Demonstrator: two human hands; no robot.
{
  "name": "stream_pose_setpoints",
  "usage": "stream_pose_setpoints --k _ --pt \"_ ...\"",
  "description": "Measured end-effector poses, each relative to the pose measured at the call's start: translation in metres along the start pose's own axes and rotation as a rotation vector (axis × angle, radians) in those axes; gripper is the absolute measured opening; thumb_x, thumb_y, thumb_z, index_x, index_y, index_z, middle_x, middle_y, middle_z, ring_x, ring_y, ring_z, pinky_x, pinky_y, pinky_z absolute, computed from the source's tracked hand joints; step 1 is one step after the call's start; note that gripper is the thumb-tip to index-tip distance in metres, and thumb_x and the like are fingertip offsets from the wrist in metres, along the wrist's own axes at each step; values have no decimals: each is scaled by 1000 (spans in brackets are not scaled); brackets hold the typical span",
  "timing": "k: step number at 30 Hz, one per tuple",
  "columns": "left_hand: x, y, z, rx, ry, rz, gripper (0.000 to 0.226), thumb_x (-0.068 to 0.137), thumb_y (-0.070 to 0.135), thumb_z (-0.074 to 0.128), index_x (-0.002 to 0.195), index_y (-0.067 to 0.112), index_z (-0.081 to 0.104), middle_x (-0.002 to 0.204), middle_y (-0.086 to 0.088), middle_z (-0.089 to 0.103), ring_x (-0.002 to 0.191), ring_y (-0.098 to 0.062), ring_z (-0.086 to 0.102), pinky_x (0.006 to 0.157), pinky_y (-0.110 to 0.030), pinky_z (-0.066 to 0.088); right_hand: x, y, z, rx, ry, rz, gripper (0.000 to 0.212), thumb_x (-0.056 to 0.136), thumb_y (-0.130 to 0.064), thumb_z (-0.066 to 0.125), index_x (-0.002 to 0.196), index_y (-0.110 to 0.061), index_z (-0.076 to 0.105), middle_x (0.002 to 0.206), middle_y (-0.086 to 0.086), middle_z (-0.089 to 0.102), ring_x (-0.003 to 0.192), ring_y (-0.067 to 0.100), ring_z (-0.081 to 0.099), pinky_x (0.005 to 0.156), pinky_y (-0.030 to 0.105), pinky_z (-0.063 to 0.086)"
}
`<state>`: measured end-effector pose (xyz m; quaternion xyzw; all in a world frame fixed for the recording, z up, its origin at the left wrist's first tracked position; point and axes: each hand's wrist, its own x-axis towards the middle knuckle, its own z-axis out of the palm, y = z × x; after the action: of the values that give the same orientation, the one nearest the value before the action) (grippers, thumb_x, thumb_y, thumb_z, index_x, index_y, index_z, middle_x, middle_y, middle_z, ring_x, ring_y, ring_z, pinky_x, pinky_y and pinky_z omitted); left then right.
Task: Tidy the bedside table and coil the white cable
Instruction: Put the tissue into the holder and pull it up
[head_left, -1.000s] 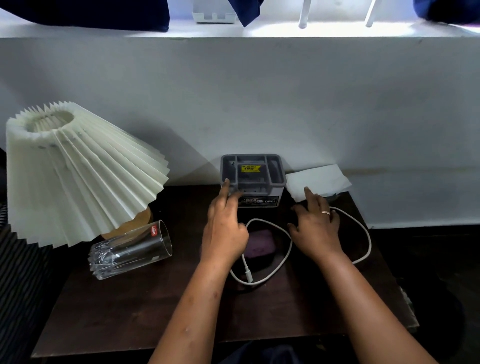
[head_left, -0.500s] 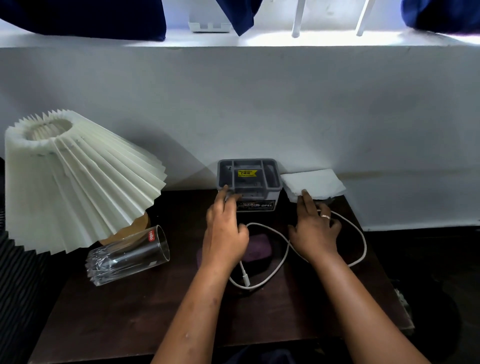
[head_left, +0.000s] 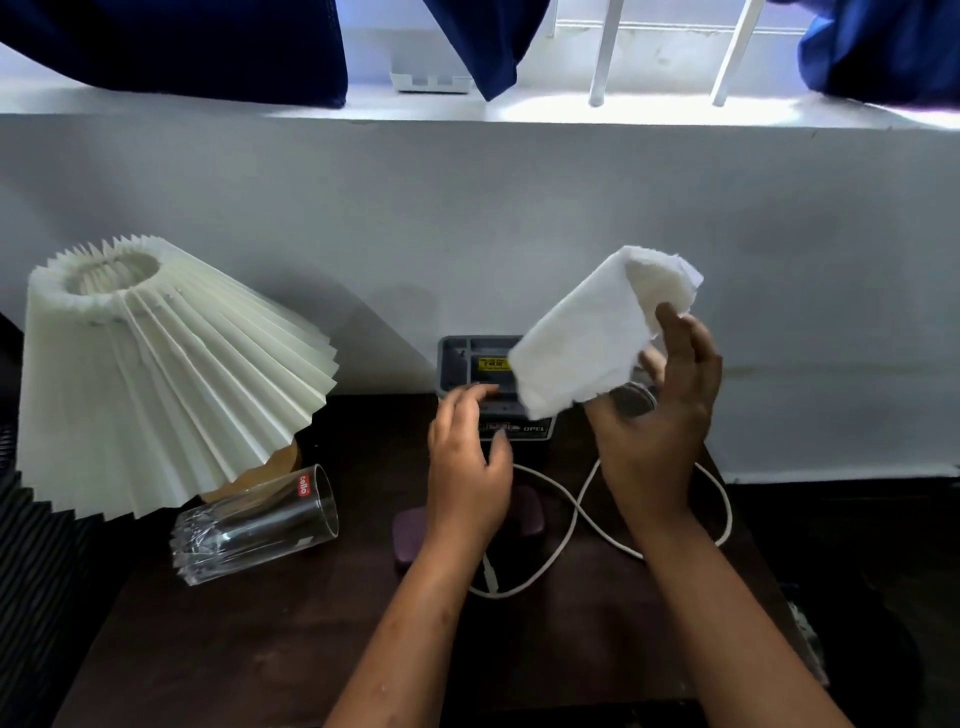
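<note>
My right hand (head_left: 657, 415) holds a folded white tissue (head_left: 587, 338) lifted above the back right of the dark bedside table (head_left: 260, 649). A small round dark thing shows under that hand, unclear. My left hand (head_left: 467, 467) hovers open in front of the grey organiser box (head_left: 467, 358), fingers spread, holding nothing. The white cable (head_left: 566, 525) lies in loose loops on the table between and under my hands. A purple flat object (head_left: 410, 535) rests under my left wrist, partly hidden.
A pleated white lampshade (head_left: 156, 374) leans at the left on a wooden base. A clear drinking glass (head_left: 254, 525) lies on its side in front of it. The white wall (head_left: 519, 234) runs right behind the table, with blue curtains above.
My right hand has picked the tissue up off the table's back right and raised it. My left hand drew slightly back from the organiser box.
</note>
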<state>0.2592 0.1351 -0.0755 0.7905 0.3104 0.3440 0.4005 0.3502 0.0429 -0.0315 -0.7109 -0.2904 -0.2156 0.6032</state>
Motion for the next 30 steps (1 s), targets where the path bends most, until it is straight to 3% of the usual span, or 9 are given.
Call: stream_pose_setpoints --k 3,5,8,12,15,21,24,27,30 --pt "2 5 -2 -136 62 -50 33 91 12 55 124 8 53 121 3 50 117 -14 46 100 -21 34 -9 -3 9 131 -54 137 60 75 -10 76 129 -15 50 128 -11 39 95 6 64 85 20 52" --pt "5 5 -3 -257 98 -74 24 91 22 54 112 12 61 111 5 54 105 -10 50 91 -16 37 -13 -2 14 229 -59 251 43 79 -5 71 117 -20 56 124 -5 47 83 4 66 77 15 51" --pt "8 3 -5 -532 96 -211 17 85 42 52 88 28 62 98 -5 63 94 -19 58 88 -35 45 -13 0 18 405 -80 406 36 82 3 65 104 -26 62 112 13 62 83 5 64 76 13 50" --pt "8 8 -8 -852 92 -368 25 94 34 46 81 17 59 93 -15 63 93 -34 58 88 -46 44 -15 6 20 601 -164 557 36 84 12 56 98 -20 65 84 3 65 75 7 59 74 15 51" --pt "9 11 -11 -896 124 -486 27 85 45 57 72 22 56 90 -14 60 90 -32 55 90 -54 43 -18 11 19 602 -258 564 39 83 16 53 96 -19 66 89 6 67 79 7 61 75 17 51" --pt "9 7 -13 -855 189 -619 29 83 3 64 83 22 42 86 -4 64 82 -20 62 80 -43 49 -22 13 17 525 -382 563 44 80 18 50 88 -22 65 85 4 66 72 7 59 72 22 49" --pt "8 9 -14 -824 198 -570 36 82 -6 60 94 23 43 87 -1 65 77 -12 62 74 -33 52 -24 16 17 458 -381 559 46 79 16 52 94 -26 64 108 17 64 82 11 62 80 30 51" --pt "7 8 -13 -817 176 -520 39 82 -10 55 104 22 49 88 -2 66 76 -11 63 67 -28 51 -25 16 20 487 -279 675 38 87 4 53 104 -29 58 120 3 56 99 16 61 85 36 54" --pt "9 6 -12 -834 108 -502 41 80 -14 46 92 22 62 85 -2 69 75 -15 63 62 -29 51 -19 13 22 704 -77 924 21 95 -13 49 113 -23 46 118 0 56 101 17 59 74 34 54"
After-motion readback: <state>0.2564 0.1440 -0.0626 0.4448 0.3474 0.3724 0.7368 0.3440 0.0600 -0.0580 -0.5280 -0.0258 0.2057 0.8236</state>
